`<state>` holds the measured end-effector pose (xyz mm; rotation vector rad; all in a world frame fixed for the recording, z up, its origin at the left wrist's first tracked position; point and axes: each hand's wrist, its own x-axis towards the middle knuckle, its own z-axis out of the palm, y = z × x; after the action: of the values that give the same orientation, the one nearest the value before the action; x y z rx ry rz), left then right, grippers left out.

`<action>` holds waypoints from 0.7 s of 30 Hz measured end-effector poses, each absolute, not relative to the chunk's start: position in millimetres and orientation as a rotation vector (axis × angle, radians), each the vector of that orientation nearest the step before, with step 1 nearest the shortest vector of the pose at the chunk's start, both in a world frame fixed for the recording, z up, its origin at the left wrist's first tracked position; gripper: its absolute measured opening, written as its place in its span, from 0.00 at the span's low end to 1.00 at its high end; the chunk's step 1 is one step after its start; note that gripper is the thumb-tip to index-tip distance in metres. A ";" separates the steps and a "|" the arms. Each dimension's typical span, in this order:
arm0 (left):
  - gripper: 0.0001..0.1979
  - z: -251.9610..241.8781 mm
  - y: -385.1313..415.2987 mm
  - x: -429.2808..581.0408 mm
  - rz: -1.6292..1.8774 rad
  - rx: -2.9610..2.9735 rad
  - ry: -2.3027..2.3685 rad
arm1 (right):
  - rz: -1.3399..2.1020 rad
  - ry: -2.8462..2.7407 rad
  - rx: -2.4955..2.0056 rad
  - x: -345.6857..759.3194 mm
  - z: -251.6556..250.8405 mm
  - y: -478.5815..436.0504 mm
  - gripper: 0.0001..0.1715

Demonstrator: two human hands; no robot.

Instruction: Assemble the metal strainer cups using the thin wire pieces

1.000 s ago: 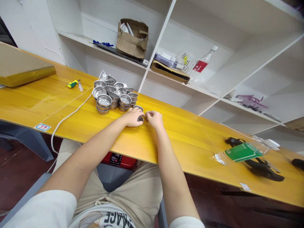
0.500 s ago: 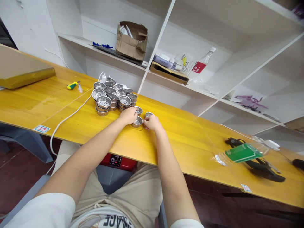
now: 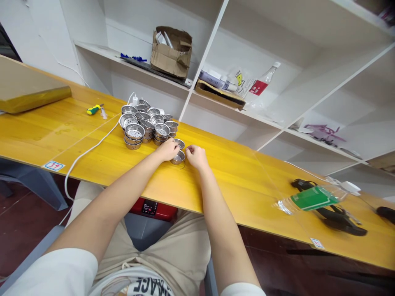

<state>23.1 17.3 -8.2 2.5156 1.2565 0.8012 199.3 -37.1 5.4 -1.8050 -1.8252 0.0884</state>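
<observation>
My left hand rests on the yellow bench with its fingers curled round a small perforated steel cup. A second loose cup lies just behind it. My right hand sits right beside the held cup, fingers pinched together on something too small to make out. A thin dark wire loop lies on the wood between the hands. A heap of several stacked steel cups stands just left of my left hand.
A white cable runs across the bench past a green-handled screwdriver. To the right lie a plastic bottle with a green label and a black tool. White shelves behind hold a torn cardboard box and a bottle.
Both hands have shifted slightly towards me. The cup near my right hand half a second ago is out of sight now; my left hand keeps its cup.
</observation>
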 end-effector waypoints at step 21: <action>0.10 -3.3 8.2 29.4 1.286 2.565 0.822 | 0.527 -1.320 -1.373 193.4 -6.8 -25.9 0.31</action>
<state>29.4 8.2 -3.3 2.5651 0.8217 1.2858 193.4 -25.9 -6.8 -1.3727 -1.3198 0.5273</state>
